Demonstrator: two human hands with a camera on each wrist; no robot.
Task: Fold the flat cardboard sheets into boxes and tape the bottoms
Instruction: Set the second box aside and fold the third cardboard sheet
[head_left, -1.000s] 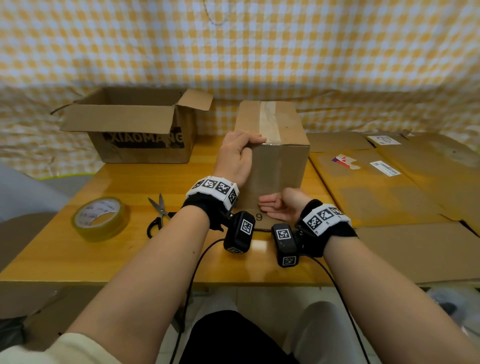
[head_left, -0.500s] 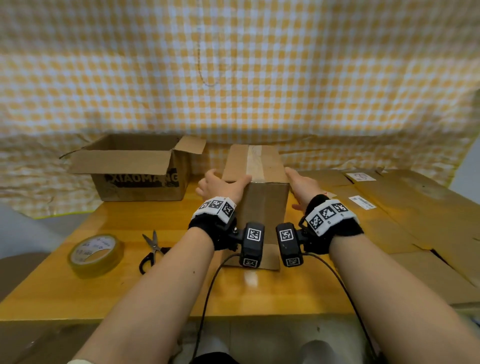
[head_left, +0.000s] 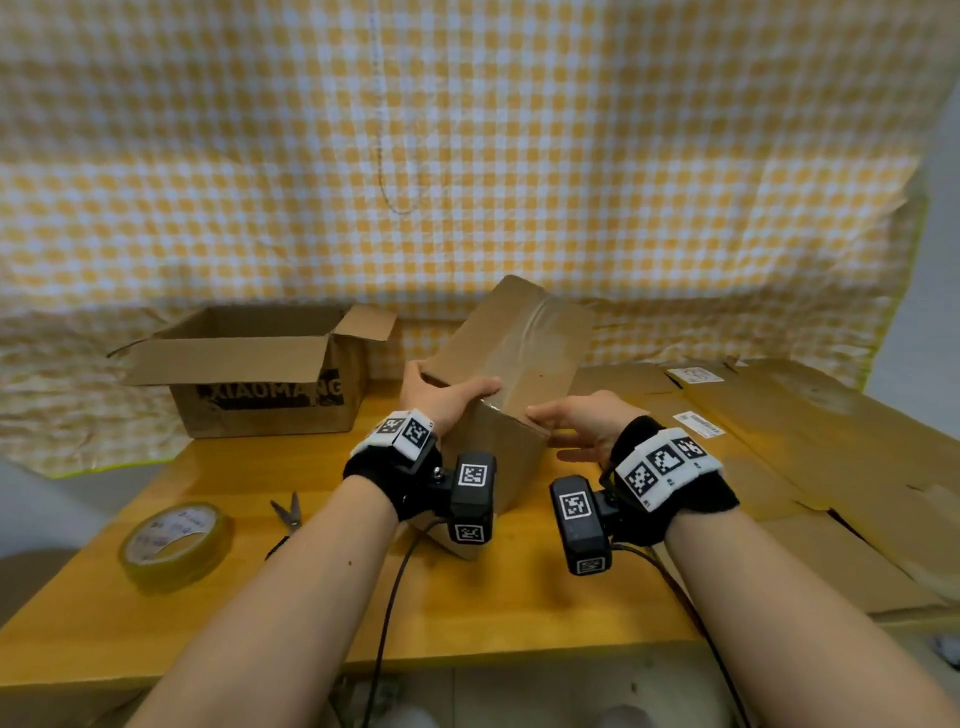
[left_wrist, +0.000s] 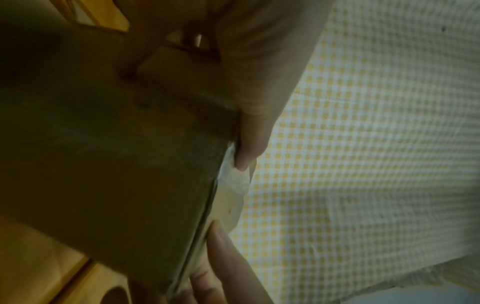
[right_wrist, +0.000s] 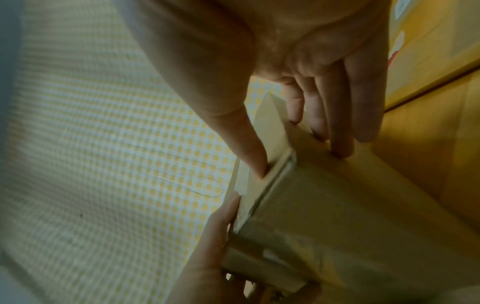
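Note:
A brown cardboard box (head_left: 511, 353) with a clear tape strip (head_left: 532, 317) along its closed face is tilted on the table, far end raised. My left hand (head_left: 449, 397) grips its near left corner, thumb across the taped face. My right hand (head_left: 571, 423) holds the near right corner, thumb on the taped face and straight fingers down the side. In the left wrist view the box (left_wrist: 116, 154) fills the left, dark, with my left thumb (left_wrist: 249, 133) on its edge. The right wrist view shows the box (right_wrist: 337, 216) pinched by my right hand (right_wrist: 298, 148).
An open printed box (head_left: 260, 374) stands at the back left. A tape roll (head_left: 174, 540) and scissors (head_left: 288, 512) lie on the wooden table (head_left: 467, 597) to the left. Flat cardboard sheets (head_left: 805, 441) cover the right side. A checked cloth hangs behind.
The box stood upright with a hand on each side; now it is tipped back and turned, and both hands have shifted to its near corners.

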